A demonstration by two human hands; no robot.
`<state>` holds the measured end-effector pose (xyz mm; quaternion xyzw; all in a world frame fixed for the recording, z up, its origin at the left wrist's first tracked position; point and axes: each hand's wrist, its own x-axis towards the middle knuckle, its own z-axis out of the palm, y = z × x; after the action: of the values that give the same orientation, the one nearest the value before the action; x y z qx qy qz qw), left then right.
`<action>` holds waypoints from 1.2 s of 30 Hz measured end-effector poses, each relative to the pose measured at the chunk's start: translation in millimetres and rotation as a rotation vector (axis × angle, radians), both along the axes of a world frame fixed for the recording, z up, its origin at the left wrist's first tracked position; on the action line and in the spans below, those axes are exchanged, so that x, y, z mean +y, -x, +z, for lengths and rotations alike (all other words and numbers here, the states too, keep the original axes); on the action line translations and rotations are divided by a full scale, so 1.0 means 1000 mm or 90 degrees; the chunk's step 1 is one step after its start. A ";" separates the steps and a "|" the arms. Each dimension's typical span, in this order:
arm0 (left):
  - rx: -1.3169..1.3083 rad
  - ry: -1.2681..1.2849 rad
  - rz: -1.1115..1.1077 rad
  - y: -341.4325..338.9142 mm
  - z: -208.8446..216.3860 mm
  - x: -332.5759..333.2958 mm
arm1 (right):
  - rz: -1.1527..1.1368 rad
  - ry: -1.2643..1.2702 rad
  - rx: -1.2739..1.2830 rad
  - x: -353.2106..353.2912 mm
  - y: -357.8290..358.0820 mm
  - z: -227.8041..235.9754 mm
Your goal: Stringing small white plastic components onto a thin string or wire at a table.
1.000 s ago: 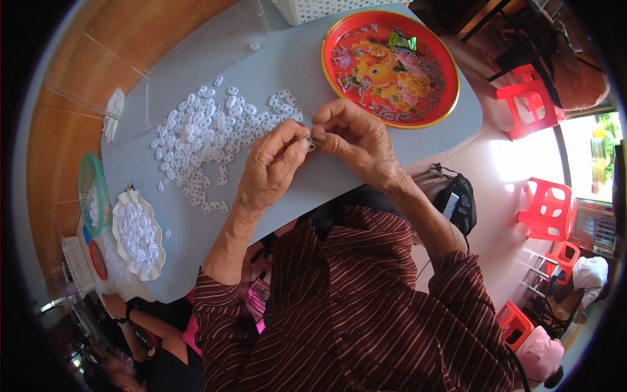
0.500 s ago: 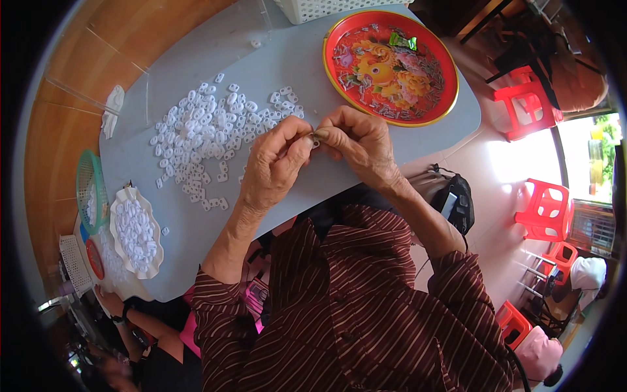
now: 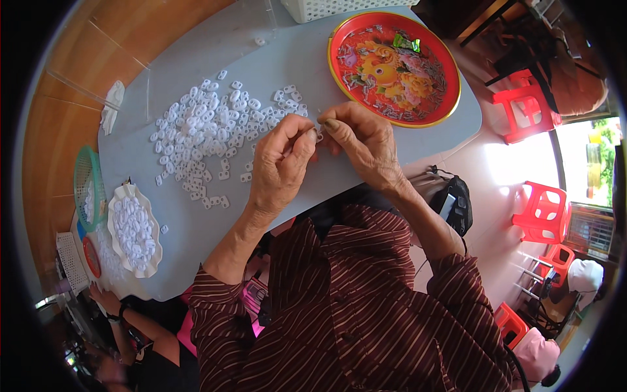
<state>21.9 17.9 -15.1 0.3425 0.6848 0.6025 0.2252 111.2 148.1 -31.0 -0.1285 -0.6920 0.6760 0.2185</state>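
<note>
Over the table's front part, my left hand (image 3: 281,160) and my right hand (image 3: 364,144) meet almost fingertip to fingertip. My left thumb and forefinger pinch a small white plastic piece (image 3: 319,136), mostly covered by the fingers. My right thumb and forefinger are closed just beside it; whatever they grip is too small to make out. Left of my hands spreads a loose pile of white oval plastic pieces with holes (image 3: 209,121). Beyond my right hand stands a round red tray (image 3: 450,108) with a flower print, holding many short metal pins and a green wrapper (image 3: 406,43).
A scalloped white dish (image 3: 155,258) of white pieces sits at the table's left end, beside a green basket (image 3: 100,196). A white perforated basket (image 3: 326,9) stands at the back edge. Another person's arm (image 3: 147,326) reaches in lower left. Red stools (image 3: 542,212) stand at right.
My right thumb and fingertips have drawn slightly back from my left fingertips, opening a small gap between the hands. The pile and tray look the same.
</note>
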 end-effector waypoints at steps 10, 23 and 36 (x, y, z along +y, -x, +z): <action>0.051 -0.037 0.005 -0.002 -0.003 0.000 | -0.019 -0.065 -0.062 -0.003 -0.001 0.006; -0.021 0.014 -0.066 0.006 0.002 -0.001 | 0.002 0.044 0.010 0.000 -0.003 0.002; -0.009 0.001 -0.117 0.007 0.001 -0.001 | 0.004 0.004 -0.009 -0.001 -0.005 0.007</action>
<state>15.3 16.9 -13.9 0.3991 0.6496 0.5811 0.2847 116.3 146.7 -24.2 -0.1315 -0.6915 0.6782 0.2111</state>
